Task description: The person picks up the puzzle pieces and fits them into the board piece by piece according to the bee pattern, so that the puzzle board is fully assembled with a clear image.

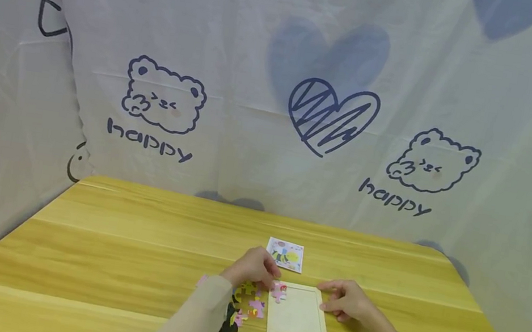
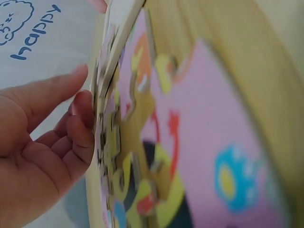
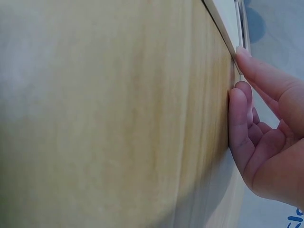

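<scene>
A pale wooden puzzle tray [image 1: 299, 317] lies on the table with one pink puzzle piece [image 1: 279, 292] in its upper left corner. My left hand [image 1: 256, 266] is at that corner, its fingertips right by the piece; in the left wrist view its thumb is extended and its other fingers are loosely bent, with nothing visible between them. With thumb and forefinger my right hand [image 1: 348, 300] holds the tray's upper right corner, the thumb at the right edge. Its other fingers curl beneath, close to the tabletop in the right wrist view.
Several loose pink and yellow puzzle pieces [image 1: 255, 307] lie left of the tray, partly hidden by the left forearm. Beyond the tray is a bee picture card [image 1: 286, 255]. The wooden table [image 1: 131, 238] ends at a printed white cloth [image 1: 230, 126].
</scene>
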`<state>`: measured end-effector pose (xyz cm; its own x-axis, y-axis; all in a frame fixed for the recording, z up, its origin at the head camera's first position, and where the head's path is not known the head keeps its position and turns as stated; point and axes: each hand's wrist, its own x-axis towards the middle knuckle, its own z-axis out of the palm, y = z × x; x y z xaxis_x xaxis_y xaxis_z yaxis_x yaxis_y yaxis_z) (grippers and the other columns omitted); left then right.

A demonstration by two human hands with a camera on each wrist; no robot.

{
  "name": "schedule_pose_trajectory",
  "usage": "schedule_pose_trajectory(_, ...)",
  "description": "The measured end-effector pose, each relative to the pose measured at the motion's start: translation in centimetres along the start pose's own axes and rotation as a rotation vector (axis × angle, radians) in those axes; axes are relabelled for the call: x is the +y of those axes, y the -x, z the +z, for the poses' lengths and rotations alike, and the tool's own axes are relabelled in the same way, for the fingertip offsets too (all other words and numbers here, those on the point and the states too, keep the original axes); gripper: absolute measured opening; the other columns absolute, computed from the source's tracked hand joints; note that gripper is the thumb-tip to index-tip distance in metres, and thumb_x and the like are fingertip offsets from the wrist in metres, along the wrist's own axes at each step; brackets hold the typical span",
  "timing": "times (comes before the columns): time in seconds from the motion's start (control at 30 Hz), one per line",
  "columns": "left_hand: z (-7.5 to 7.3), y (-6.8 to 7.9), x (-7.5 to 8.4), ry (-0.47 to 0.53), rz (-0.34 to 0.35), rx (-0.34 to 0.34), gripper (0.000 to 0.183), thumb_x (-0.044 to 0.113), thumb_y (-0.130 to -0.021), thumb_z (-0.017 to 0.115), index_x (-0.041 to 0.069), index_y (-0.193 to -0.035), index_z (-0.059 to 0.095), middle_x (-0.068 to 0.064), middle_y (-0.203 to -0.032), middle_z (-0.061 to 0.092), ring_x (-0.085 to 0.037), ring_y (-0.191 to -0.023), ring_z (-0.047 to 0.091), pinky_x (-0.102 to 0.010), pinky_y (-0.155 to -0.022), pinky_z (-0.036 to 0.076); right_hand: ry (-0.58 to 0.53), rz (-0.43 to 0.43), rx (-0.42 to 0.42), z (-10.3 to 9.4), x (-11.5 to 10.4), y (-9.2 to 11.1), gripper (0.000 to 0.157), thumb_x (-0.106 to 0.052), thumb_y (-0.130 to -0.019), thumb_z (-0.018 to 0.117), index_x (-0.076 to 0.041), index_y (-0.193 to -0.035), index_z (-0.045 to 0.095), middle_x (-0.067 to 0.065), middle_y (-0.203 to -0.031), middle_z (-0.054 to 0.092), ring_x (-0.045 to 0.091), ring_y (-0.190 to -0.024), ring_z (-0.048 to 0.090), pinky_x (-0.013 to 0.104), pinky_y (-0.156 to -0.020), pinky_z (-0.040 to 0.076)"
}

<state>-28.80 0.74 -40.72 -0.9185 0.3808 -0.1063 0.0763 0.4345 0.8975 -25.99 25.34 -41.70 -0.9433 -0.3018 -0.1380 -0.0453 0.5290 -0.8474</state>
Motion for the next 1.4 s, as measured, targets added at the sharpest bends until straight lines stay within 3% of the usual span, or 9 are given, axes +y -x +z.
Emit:
schedule_pose_trajectory(0.3,-0.44,0.32,-0.09,-0.063,0.009,-0.046,0.021,-0.013,-0.061,0.073,-0.001,-0.077,0.066,-0.005,-0.061,0.055,-0.011,-0.051,0.047,-0.023,-0.046,0.042,-0.017,0.007,0.003,0.0,0.06,-0.08,0.045,-0.003,-0.072,0.073,0.009,-0.111,0.055,0.0,-0.06,0.045,0.008,-0.046,0.043,0.018,-0.04,0.037)
schedule_pose_trajectory(0.77,0.22,0.3,0.25,-0.187,0.018,-0.035,0.018,-0.009,-0.062,0.075,0.001,-0.073,0.065,-0.005,-0.061,0.056,-0.014,-0.049,0.052,-0.024,-0.047,0.047,-0.025,-0.005,-0.003,0.03,0.16,-0.07,0.046,-0.003,-0.072,0.073,0.01,-0.112,0.055,0.0,-0.06,0.046,0.008,-0.046,0.043,0.019,-0.04,0.036)
schedule_pose_trajectory(1.4,0.14,0.42,0.28,-0.223,0.053,-0.044,0.015,-0.005,-0.062,0.077,0.001,-0.07,0.066,-0.002,-0.062,0.057,-0.013,-0.05,0.054,-0.024,-0.048,0.047,-0.037,0.004,-0.002,0.0,0.39,-0.2,0.046,-0.004,-0.071,0.073,0.009,-0.112,0.055,-0.001,-0.059,0.045,0.008,-0.045,0.042,0.019,-0.04,0.036)
